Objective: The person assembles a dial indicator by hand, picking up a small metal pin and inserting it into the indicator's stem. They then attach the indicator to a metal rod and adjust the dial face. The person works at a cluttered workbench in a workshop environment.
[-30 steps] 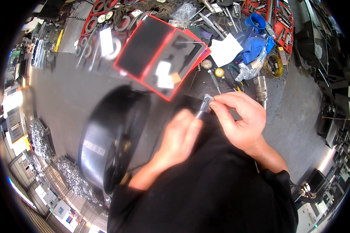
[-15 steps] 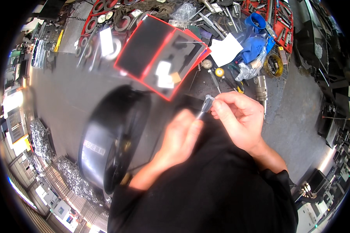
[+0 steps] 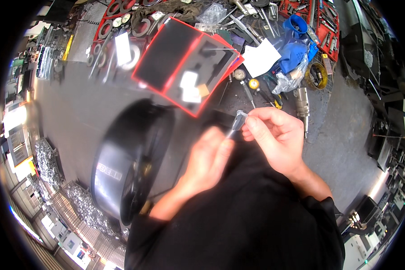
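Between my two hands is a slim silver metal tool (image 3: 239, 120) with a broader, forked-looking end; its exact kind is too small and blurred to make out. My left hand (image 3: 208, 157) is closed round its lower part, which the fingers hide. The thumb and fingertips of my right hand (image 3: 279, 140) pinch together at the tool's upper end, the other fingers curled. Beyond them lies an open red case (image 3: 159, 56) with dark foam lining, cut-outs, white labels and a small orange piece.
A large black curved-shell object (image 3: 117, 166) stands left of my left arm. Dial gauges (image 3: 254, 83), a metal tool holder (image 3: 303, 103), white paper (image 3: 262, 57), a blue cup (image 3: 295, 26) and a yellow round tub (image 3: 317, 75) crowd the bench's far side. Metal rings (image 3: 142, 27) lie far left.
My hands and the tool have barely shifted; the tool's upper end looks turned slightly. Everything on the bench stays where it was.
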The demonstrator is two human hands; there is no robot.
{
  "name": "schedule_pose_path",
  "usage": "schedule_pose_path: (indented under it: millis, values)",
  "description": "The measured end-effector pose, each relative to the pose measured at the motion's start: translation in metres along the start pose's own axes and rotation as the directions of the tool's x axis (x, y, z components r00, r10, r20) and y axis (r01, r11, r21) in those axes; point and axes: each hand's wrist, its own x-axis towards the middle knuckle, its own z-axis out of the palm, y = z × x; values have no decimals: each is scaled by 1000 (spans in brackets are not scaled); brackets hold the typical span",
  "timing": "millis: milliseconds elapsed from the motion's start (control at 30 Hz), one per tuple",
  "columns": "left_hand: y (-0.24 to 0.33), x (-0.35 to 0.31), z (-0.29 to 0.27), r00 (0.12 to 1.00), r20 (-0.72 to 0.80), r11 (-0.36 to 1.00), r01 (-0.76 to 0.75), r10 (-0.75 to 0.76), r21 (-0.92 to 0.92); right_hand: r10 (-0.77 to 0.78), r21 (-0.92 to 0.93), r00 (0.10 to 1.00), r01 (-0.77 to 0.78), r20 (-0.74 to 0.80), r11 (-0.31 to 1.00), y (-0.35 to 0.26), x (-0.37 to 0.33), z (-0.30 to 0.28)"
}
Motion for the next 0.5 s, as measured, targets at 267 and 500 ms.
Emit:
schedule_pose_path:
  millis: [267, 500]
  values:
    - [0, 0, 0, 1000, -3, 1000, 8, -8, -13, 84, 28, 996, -85, 25, 996, -4, 1, -1]
    - [-1, 1, 0, 1000, -1, 1000, 9, -9, -21, 79, 46, 996, -80, 29, 996, -4, 1, 0]
